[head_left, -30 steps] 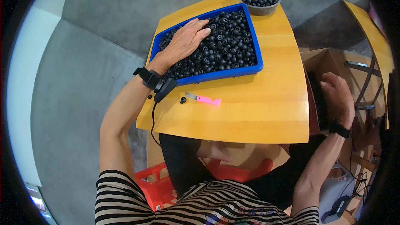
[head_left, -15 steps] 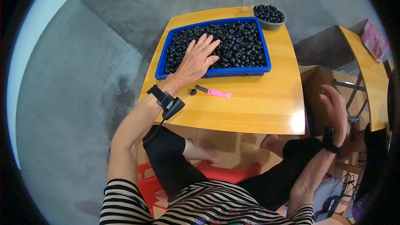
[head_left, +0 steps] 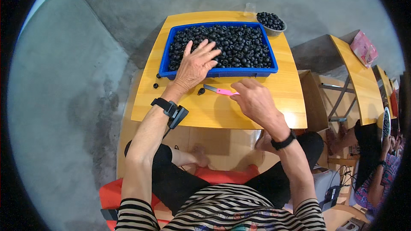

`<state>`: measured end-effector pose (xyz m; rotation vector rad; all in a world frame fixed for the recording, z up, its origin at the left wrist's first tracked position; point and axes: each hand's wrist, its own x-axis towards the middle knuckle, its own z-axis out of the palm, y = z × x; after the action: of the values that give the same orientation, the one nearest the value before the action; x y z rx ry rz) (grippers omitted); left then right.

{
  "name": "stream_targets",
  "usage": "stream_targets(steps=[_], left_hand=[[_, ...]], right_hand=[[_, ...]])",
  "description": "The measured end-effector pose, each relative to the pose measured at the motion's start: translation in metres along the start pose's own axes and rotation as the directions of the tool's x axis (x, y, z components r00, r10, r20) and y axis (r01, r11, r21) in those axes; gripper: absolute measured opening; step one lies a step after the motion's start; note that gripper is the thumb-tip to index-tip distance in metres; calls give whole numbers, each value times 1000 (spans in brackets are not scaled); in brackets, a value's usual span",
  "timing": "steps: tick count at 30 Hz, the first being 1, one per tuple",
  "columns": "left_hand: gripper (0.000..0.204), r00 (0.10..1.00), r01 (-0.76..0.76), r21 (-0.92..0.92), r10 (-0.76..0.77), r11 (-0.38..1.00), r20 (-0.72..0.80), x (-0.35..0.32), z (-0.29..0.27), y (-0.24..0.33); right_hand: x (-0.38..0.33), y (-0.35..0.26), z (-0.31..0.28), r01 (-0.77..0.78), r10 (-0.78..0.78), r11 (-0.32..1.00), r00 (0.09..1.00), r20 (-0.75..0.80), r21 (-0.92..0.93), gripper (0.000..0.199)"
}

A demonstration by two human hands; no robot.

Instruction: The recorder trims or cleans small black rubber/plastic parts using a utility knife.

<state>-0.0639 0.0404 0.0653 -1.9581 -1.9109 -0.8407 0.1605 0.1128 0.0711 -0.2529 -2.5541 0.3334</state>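
My left hand (head_left: 195,66) rests with its fingers spread on the heap of small round black hollow pieces (head_left: 244,49) in a blue tray (head_left: 244,72). In front of the tray, a small knife (head_left: 224,91) with a pink handle lies on the wooden table. The fingertips of my right hand (head_left: 257,102) are closed at the end of that handle, partly hiding it. A single black piece (head_left: 201,90) sits beside the blade tip. Another loose piece (head_left: 155,85) lies left of my left wrist, near the tray's corner.
A bowl (head_left: 277,30) heaped with black pieces stands at the table's far right corner, beside a clear plastic cup (head_left: 250,10). Right of the table are a cardboard box (head_left: 314,102) and another table (head_left: 357,81) with a pink bag (head_left: 364,49). A person (head_left: 381,184) sits at far right.
My right hand has come in from beyond the table's right edge to the knife handle. My left hand stays on the pieces. Loose pieces now show by the tray's left corner.
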Motion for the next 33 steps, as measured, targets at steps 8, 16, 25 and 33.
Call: stream_targets(steps=[8,16,25,33], left_hand=[[22,976,59,-93,-77,994,-206,17,11,13],[14,936,111,-38,-118,993,-331,21,17,27],[16,783,234,-966,-568,-109,254,-39,-50,101],[23,757,200,-774,-406,-601,511,-63,-41,117]], right_hand=[[18,4,46,76,-51,965,993,106,-250,16],[23,4,56,81,-37,963,985,170,-258,17],[12,3,58,54,11,952,978,210,-302,22],[-18,-14,-18,-346,260,862,929,263,370,13]])
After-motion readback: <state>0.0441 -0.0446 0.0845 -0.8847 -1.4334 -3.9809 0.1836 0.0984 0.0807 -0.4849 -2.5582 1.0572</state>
